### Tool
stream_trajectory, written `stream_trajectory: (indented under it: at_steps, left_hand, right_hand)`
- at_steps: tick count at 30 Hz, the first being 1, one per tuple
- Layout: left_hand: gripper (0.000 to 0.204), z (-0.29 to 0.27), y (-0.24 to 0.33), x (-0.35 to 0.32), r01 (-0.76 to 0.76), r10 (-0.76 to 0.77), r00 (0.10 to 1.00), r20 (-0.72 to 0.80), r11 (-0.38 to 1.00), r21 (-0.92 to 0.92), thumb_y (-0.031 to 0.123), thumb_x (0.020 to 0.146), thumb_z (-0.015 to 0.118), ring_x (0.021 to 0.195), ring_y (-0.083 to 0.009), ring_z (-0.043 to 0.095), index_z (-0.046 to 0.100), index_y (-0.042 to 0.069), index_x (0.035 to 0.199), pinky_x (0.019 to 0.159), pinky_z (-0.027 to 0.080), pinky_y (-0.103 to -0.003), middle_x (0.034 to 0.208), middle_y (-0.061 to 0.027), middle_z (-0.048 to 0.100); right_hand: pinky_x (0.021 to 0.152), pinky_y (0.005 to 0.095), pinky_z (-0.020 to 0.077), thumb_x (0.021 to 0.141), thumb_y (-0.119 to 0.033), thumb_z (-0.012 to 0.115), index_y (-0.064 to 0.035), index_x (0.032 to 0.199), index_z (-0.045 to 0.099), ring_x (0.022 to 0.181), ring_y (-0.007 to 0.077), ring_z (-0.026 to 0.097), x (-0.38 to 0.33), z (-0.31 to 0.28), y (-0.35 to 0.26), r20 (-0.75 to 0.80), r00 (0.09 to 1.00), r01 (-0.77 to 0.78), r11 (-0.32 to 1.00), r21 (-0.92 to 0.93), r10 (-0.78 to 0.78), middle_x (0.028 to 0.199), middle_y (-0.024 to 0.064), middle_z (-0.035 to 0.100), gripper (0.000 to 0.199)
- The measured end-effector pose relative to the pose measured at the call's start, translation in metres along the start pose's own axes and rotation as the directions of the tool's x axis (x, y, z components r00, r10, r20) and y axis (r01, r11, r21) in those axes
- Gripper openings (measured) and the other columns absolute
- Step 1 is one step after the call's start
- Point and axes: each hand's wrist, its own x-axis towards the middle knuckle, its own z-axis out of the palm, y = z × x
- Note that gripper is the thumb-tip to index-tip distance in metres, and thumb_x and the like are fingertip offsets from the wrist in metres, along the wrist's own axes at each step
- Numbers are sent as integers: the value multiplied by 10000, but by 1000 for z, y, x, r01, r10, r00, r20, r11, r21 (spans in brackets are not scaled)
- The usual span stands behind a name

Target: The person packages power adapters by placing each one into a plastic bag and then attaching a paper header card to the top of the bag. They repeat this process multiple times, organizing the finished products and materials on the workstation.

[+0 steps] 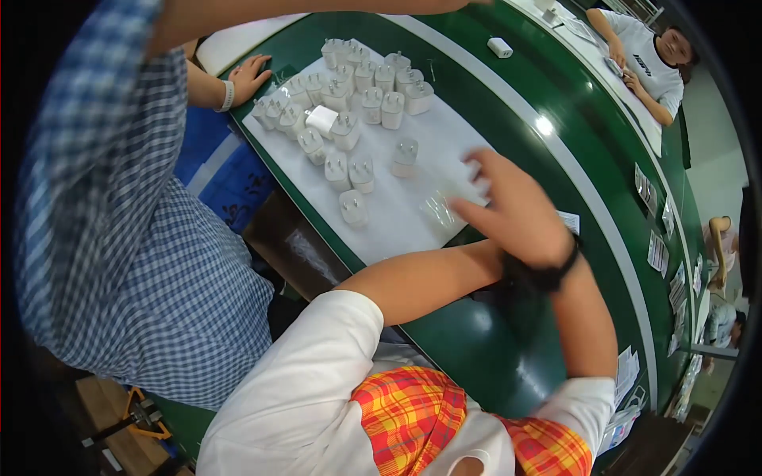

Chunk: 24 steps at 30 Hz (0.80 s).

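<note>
chargers [361, 103] crowd white mat [444, 143]; co-worker's hand [250, 77] beside them

- Right hand [512, 208] is hovering, fingers spread, over the near right corner of the white mat [432, 155].
- Left hand is lying hidden behind the right wrist; state unclear.
- Clear plastic piece [440, 213] is lying on the mat just left of the right hand.
- White charger plugs [359, 91] are standing clustered at the mat's far end.
- Another person's hand [250, 77] is resting at the mat's far left edge.
</note>
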Motion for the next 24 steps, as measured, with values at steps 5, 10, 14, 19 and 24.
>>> stream_trajectory:
  at_steps: [5, 10, 14, 19, 24]
  left_hand:
    - [319, 9, -11, 6, 8, -7, 999, -53, 1000, 16, 378, 847, 588, 1212, -298, 491, 646, 145, 1057, 1038, 284, -595, 1275, -70, 560]
    - [295, -9, -2, 3, 114, -207, 967, -146, 871, -479, 299, 819, 611, 1127, -284, 540, 644, 113, 1045, 990, 369, -498, 1176, -79, 609]
    - [306, -12, -4, -10, 89, -274, 948, -164, 719, -689, 212, 777, 632, 1059, -294, 563, 643, 97, 1061, 965, 406, -438, 1084, -92, 632]
    - [372, -3, -3, -2, 36, -37, 999, -28, 999, -12, 139, 778, 596, 1148, -338, 539, 630, 62, 1140, 993, 417, -427, 1136, -127, 627]
    - [431, 9, -10, -2, -74, 48, 974, -221, 991, -110, 142, 829, 546, 1244, -360, 485, 588, 42, 1246, 1069, 361, -469, 1268, -174, 577]
  right_hand:
    - [846, 386, 495, 742, -313, 729, 53, 1148, 566, 969, 338, 620, 92, 53, 13, 131, 987, -68, 976, -205, 96, 1048, 241, 632, 571]
    - [859, 342, 491, 764, -157, 622, -4, 1218, 538, 1015, 253, 605, 45, -2, 26, 66, 997, -56, 858, 511, 26, 1049, 165, 597, 486]
    - [892, 319, 482, 776, -92, 601, -52, 1315, 456, 1065, 211, 569, -52, -39, 66, -47, 964, -47, 344, 938, 260, 1200, 117, 540, 559]
    - [919, 333, 478, 737, -136, 710, -60, 1302, 442, 1108, 224, 563, -145, -31, 134, -254, 870, -39, 573, 818, 423, 1240, 139, 534, 629]
    - [947, 368, 462, 673, -141, 789, -39, 1227, 487, 1115, 264, 549, -160, -18, 111, -456, 734, -392, 862, 322, 504, 1261, 173, 527, 639]
